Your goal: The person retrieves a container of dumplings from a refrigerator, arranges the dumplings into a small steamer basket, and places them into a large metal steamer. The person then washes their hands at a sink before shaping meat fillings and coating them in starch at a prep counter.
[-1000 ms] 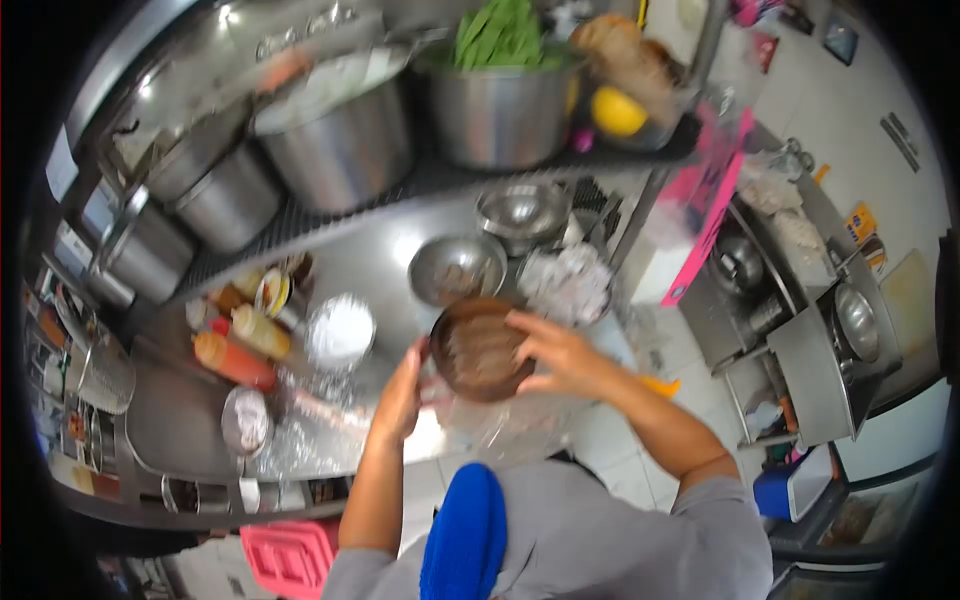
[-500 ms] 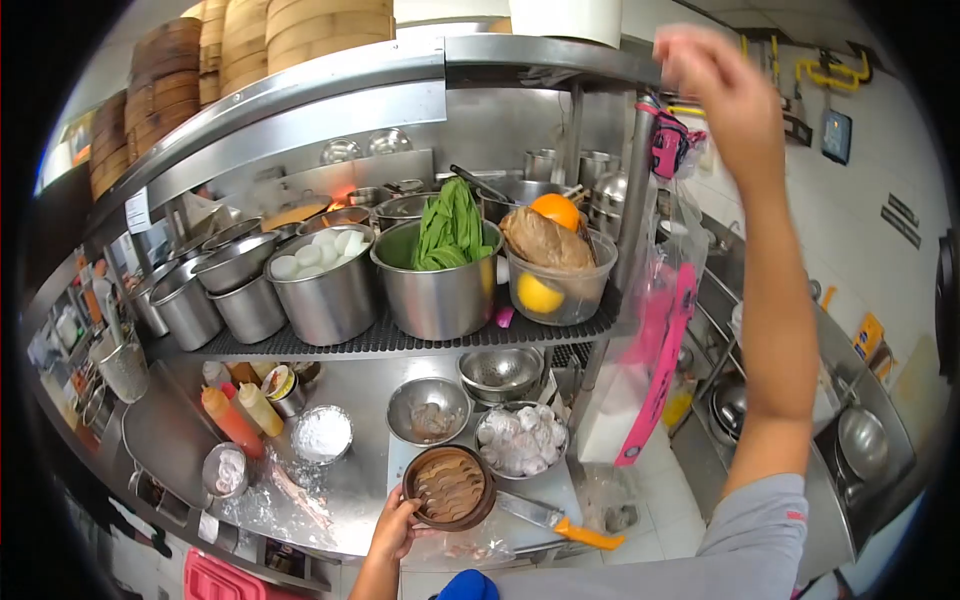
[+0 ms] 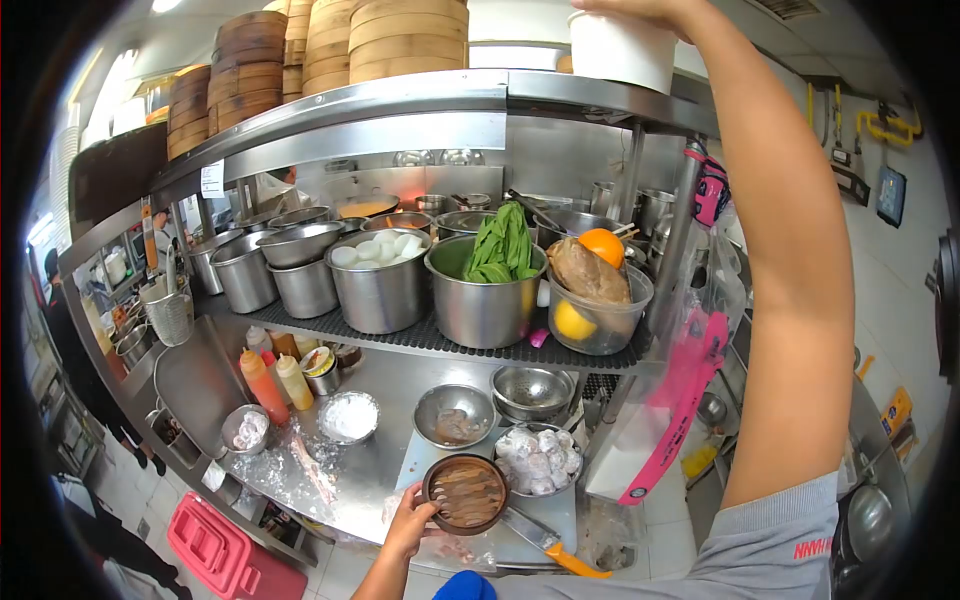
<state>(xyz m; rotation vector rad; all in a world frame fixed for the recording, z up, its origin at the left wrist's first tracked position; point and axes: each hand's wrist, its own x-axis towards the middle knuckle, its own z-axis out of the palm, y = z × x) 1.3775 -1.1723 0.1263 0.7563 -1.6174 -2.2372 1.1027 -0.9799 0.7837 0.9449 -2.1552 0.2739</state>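
Observation:
My left hand [image 3: 408, 522] is closed round the near-left side of a small round bamboo steamer basket [image 3: 470, 528]. The basket is tilted toward me, with a brown slatted pattern inside. Far up, at the top edge of the view, my right hand [image 3: 645, 8] lies over the rim of a white tub [image 3: 622, 55] on the upper shelf. Its fingertips are cut off or hidden. Below the basket lies a cleaver [image 3: 528, 527] with an orange handle. A steel bowl of white-floured pieces [image 3: 540, 460] and a bowl with a little greyish-brown food [image 3: 458, 425] stand just beyond.
Bamboo steamers [image 3: 408, 40] are stacked on the upper shelf [image 3: 400, 92]. The middle shelf carries steel pots, leafy greens [image 3: 500, 245] and a clear tub with fruit [image 3: 600, 325]. Sauce bottles [image 3: 263, 388] and a flour bowl [image 3: 349, 417] stand left. A red bin [image 3: 232, 550] sits on the floor.
My right hand has moved from the air beside the shelf onto the white tub. The view has tilted up and shifted left. My left hand still holds the steamer basket.

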